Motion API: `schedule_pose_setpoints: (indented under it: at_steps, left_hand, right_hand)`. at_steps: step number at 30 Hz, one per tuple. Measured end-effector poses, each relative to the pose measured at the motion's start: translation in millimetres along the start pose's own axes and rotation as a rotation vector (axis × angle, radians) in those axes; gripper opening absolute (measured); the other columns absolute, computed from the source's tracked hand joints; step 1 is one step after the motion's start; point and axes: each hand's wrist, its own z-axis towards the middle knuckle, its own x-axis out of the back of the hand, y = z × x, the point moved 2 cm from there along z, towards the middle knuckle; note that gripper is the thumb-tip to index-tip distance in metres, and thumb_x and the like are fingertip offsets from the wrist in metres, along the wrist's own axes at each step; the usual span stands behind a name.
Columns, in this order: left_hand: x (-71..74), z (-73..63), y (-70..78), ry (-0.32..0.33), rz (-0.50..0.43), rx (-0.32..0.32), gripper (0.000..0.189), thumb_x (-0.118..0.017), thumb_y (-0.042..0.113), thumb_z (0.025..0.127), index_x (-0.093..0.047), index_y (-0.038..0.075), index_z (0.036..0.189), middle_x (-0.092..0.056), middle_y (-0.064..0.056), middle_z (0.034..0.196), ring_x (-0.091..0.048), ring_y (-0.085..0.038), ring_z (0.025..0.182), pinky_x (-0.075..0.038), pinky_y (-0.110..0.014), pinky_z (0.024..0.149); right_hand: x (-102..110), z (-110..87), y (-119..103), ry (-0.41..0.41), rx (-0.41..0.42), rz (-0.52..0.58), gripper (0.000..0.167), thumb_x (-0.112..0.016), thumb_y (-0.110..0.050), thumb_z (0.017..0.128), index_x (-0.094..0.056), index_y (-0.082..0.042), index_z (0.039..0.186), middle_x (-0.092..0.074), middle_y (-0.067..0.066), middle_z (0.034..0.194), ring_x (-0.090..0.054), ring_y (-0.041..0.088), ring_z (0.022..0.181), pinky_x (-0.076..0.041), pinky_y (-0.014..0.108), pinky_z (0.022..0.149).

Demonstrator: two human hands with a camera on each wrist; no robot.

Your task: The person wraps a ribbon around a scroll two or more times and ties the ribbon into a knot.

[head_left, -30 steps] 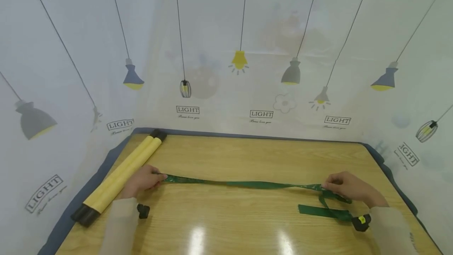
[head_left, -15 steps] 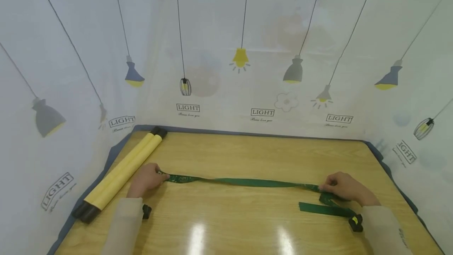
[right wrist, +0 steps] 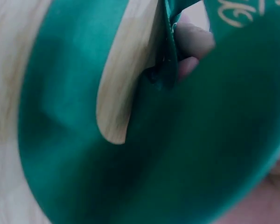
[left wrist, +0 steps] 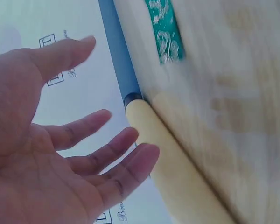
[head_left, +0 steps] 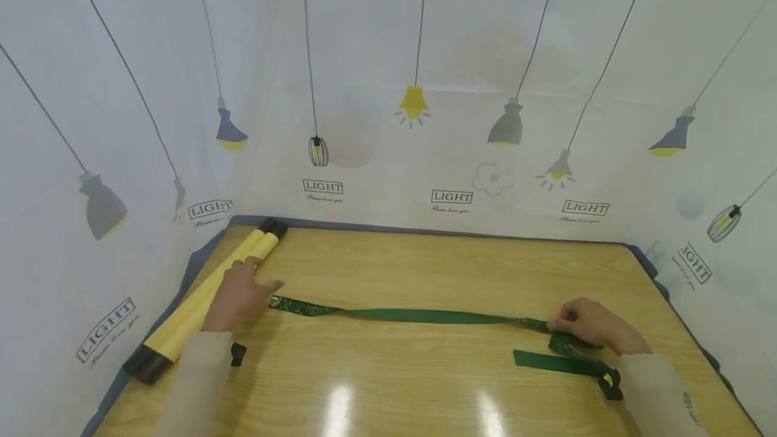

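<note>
Green ribbon point(head_left: 425, 316), twisted, one face pale-patterned, left grip point(head_left: 237, 295) spread apart, right grip point(head_left: 590, 322) pinching it

head: muted, twin glare streaks on tabletop point(head_left: 413, 268) | left wrist: tabletop blurred | right wrist: ribbon point(right wrist: 144, 182) shadowed

The green ribbon point(head_left: 425, 316) bears pale scrollwork; black-ended yellow tubes point(head_left: 203, 294) line the left edge of the tan, wood-grained tabletop point(head_left: 425, 265).
</note>
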Motion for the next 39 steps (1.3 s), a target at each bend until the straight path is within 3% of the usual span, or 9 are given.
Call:
schedule_pose_setpoints:
  at_steps: [6,12,15,21,25,30,39]
  left_hand:
    - [8.5,17.0,-8.7,-0.015,0.054,-0.003,0.097,-0.071,0.05,0.093,-0.026,-0.008,0.155,-0.024,-0.046,0.151,-0.022,-0.065,0.139,-0.035,-0.074,0.106]
    - [12.3,27.6,-30.8,-0.025,0.104,-0.007,0.108,-0.073,0.052,0.09,-0.016,-0.01,0.158,-0.017,-0.045,0.156,-0.018,-0.066,0.141,-0.03,-0.077,0.109]
    - [15.6,28.4,-41.5,-0.041,0.128,0.023,0.11,-0.074,0.05,0.09,-0.013,-0.014,0.157,-0.019,-0.045,0.155,-0.016,-0.066,0.142,-0.027,-0.078,0.11]
    - [18.5,27.6,-58.6,-0.092,0.139,0.168,0.104,-0.069,0.039,0.091,-0.006,-0.01,0.159,-0.028,-0.047,0.147,-0.028,-0.066,0.134,-0.032,-0.079,0.103]
    - [19.7,28.0,-60.2,-0.132,0.181,0.213,0.097,-0.061,0.033,0.094,-0.003,-0.01,0.158,-0.03,-0.049,0.146,-0.035,-0.066,0.133,-0.036,-0.078,0.1]
    - [21.2,28.3,-56.2,-0.137,0.192,0.209,0.094,-0.062,0.031,0.096,-0.006,-0.013,0.157,-0.033,-0.048,0.145,-0.04,-0.065,0.131,-0.039,-0.076,0.1]
    - [23.7,26.0,-59.7,-0.071,0.171,0.144,0.096,-0.07,0.029,0.09,-0.015,-0.014,0.156,-0.038,-0.043,0.146,-0.047,-0.062,0.125,-0.044,-0.072,0.097]
  right_hand:
    - [0.3,-0.1,-0.6,-0.011,-0.028,-0.004,0.031,-0.067,-0.035,0.1,-0.066,-0.01,0.083,-0.06,-0.001,0.08,-0.051,0.017,0.077,-0.044,0.033,0.071]
    - [-0.7,-3.5,-7.3,-0.009,-0.034,0.002,0.03,-0.066,-0.032,0.1,-0.062,-0.009,0.081,-0.056,-0.001,0.077,-0.05,0.017,0.074,-0.042,0.032,0.069]
    - [-2.6,-5.5,-9.6,-0.002,-0.041,-0.006,0.031,-0.067,-0.032,0.1,-0.062,-0.009,0.08,-0.055,-0.002,0.077,-0.049,0.016,0.074,-0.042,0.032,0.068]
    - [-7.2,-9.3,-11.2,0.003,-0.05,-0.01,0.031,-0.067,-0.031,0.1,-0.061,-0.01,0.079,-0.054,-0.001,0.076,-0.049,0.016,0.073,-0.041,0.031,0.067]
    - [-8.5,-11.8,-12.7,0.011,-0.056,-0.006,0.031,-0.067,-0.031,0.1,-0.061,-0.01,0.078,-0.054,-0.001,0.076,-0.049,0.016,0.073,-0.041,0.031,0.067]
    - [-6.8,-13.8,-13.0,0.017,-0.055,-0.018,0.03,-0.067,-0.031,0.1,-0.061,-0.01,0.079,-0.055,-0.001,0.077,-0.049,0.016,0.074,-0.041,0.031,0.068]
    - [-8.1,-15.0,-11.9,0.019,-0.041,-0.019,0.029,-0.066,-0.03,0.1,-0.063,-0.01,0.08,-0.057,-0.001,0.078,-0.05,0.016,0.074,-0.043,0.031,0.069]
